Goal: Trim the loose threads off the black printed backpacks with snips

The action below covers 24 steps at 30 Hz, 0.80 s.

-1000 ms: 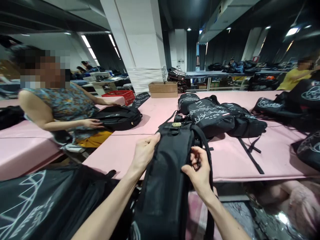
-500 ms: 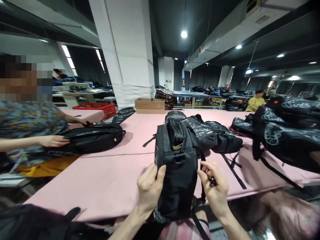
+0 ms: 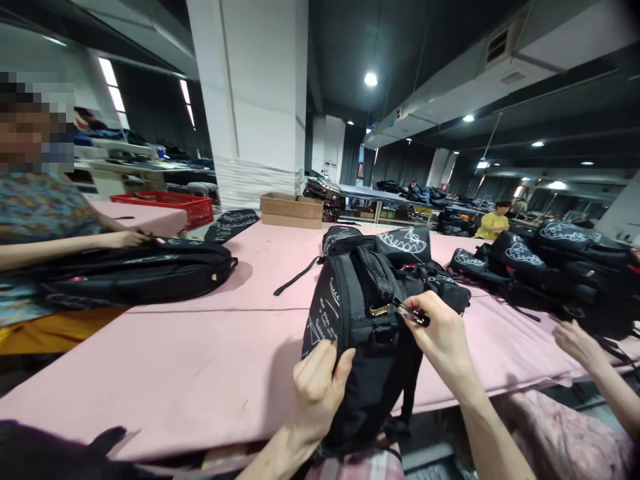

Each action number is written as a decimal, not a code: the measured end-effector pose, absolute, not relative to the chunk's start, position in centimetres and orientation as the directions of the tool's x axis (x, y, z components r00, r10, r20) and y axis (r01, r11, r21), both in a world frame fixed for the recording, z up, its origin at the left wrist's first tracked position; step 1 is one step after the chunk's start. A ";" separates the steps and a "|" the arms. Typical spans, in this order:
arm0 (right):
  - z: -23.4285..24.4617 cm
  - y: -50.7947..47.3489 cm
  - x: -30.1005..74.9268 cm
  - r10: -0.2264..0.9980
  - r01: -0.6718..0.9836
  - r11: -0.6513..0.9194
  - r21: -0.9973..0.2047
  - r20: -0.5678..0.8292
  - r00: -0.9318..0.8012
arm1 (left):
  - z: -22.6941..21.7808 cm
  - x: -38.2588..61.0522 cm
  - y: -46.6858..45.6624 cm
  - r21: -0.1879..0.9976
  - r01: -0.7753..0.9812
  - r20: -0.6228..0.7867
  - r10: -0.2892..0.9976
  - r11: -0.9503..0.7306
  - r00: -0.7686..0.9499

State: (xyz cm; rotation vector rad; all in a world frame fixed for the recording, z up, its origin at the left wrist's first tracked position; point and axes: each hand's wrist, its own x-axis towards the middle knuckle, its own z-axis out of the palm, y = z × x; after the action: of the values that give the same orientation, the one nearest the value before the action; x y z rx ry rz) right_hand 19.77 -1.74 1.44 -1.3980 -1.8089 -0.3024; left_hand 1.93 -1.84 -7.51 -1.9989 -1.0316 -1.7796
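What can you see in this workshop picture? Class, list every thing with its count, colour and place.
held backpack: one, black with white drawings, upright at the table's near edge
table: one, pink, across the middle
flat backpack: one, black, left on the table
other backpacks: several, black with white drawings, behind the held one and at right
basket: one, red, back left
cardboard box: one, brown, beside the pillar
pillar: one, white, back centre
co-worker: one, patterned top, left, hands at the flat backpack
seated person: one, yellow top, far back right
another person's hand: one, right edge
small tool: one, dark, in the right hand's grip
left hand: one, gripping the held backpack's side
right hand: one, at its top
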 end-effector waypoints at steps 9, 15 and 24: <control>3.2 4.8 24.7 0.599 0.943 0.178 -0.282 0.791 0.123 | -6.9 1.0 -4.6 0.146 0.445 0.932 0.274 -0.884 0.238; 3.2 1.4 25.5 0.715 0.866 0.255 -0.430 0.687 0.130 | -4.7 -7.3 3.6 0.391 0.446 0.752 0.559 -0.805 0.349; 2.2 -1.4 23.5 0.774 0.753 0.326 -0.571 0.619 0.135 | 1.9 0.4 0.1 -0.047 0.675 0.881 0.288 -0.736 0.375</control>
State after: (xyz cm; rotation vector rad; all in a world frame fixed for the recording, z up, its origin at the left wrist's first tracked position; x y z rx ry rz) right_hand 23.55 -1.39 2.18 -1.4157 -1.6043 0.0260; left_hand 0.41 0.09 1.88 -2.2398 -0.8348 -1.3153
